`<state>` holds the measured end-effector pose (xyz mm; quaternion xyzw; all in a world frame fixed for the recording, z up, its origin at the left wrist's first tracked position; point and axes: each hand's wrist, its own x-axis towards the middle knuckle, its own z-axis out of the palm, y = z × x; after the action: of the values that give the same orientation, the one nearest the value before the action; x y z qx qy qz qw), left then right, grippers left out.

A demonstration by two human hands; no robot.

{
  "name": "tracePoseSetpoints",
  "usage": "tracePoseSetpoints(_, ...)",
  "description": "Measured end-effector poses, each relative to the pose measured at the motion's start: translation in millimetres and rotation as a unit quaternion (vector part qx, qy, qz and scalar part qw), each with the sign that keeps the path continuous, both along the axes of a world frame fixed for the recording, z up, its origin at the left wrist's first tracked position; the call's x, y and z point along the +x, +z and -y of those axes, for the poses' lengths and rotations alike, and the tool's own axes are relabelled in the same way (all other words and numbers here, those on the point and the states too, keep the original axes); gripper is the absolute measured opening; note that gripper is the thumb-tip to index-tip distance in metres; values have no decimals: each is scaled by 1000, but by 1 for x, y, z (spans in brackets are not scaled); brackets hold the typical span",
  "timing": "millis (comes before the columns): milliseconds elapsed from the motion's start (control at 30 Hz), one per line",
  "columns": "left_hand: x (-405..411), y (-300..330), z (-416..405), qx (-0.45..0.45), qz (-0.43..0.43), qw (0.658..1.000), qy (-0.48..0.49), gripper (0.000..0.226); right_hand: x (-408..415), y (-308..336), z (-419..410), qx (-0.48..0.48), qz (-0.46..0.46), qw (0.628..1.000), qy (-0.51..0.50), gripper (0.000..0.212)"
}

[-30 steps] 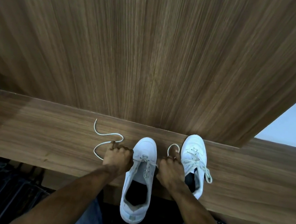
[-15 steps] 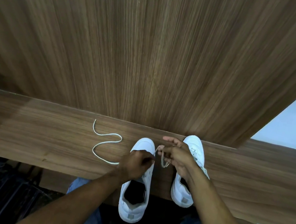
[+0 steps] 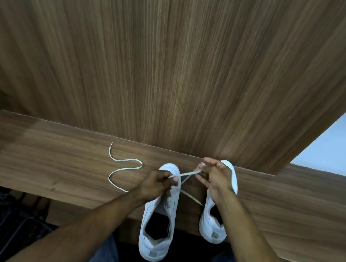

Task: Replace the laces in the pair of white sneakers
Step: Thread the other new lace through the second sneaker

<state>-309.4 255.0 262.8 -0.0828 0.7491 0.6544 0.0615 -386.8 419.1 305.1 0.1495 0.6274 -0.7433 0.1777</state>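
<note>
Head view shows a white lace [image 3: 185, 174] stretched between both hands above the toe of the left sneaker [image 3: 160, 215], which lies on the wooden bench [image 3: 49, 161]. The left hand [image 3: 154, 184] pinches one end and the right hand [image 3: 214, 178] pinches the other. Under the right hand stands the right sneaker [image 3: 213, 225]; left of the left hand, the lace's loose part [image 3: 124, 168] curls on the bench.

Two sneakers [image 3: 159, 217], two hands [image 3: 154, 184], one lace [image 3: 124, 169].
</note>
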Motion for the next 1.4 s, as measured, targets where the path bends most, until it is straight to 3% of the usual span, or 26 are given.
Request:
tracePoseSetpoints(100, 5, -12, 34, -40, 0, 999, 17, 22, -2, -21, -22, 115, -24, 992, -50, 25)
tracePoseSetpoints(200, 9, -20, 56, -51, 12, 998, 34, 18, -2, -41, -34, 265, -104, 957, -53, 34)
tracePoseSetpoints(300, 7, -24, 57, -67, 1, 997, 32, 17, 18, -41, -19, 395, -220, 891, 38, 35)
tracePoseSetpoints(433, 0, -18, 31, -88, -28, 996, -12, 17, 35, -51, 11, 393, -271, 837, 268, 25)
tracePoseSetpoints(533, -4, -21, 18, -117, -44, 992, -14, 20, 38, -61, 21, 439, -301, 800, 279, 23)
tracePoseSetpoints(767, 5, -41, 49, -166, -46, 985, 24, 23, 19, -57, -13, 416, -239, 875, 66, 16)
tracePoseSetpoints(867, 10, -48, 58, -170, -24, 984, 54, 24, 8, -55, -29, 438, -206, 875, 11, 18)
tracePoseSetpoints(1000, 12, -50, 52, -159, -28, 986, 42, 20, 17, -59, -24, 506, -269, 813, 104, 28)
tracePoseSetpoints(1100, 10, -44, 36, -170, -53, 984, 7, 23, 35, -63, -3, 455, -359, 778, 243, 41)
tracePoseSetpoints(1200, 6, -39, 22, -192, -63, 979, -3, 23, 49, -65, 19, 435, -380, 745, 334, 34)
tracePoseSetpoints(1300, 7, -43, 24, -204, -46, 977, 31, 21, 54, -62, 27, 425, -340, 785, 295, 27)
tracePoseSetpoints(1400, 17, -46, 29, -243, 24, 969, 22, 15, 47, -66, 18, 434, -243, 829, 257, 30)
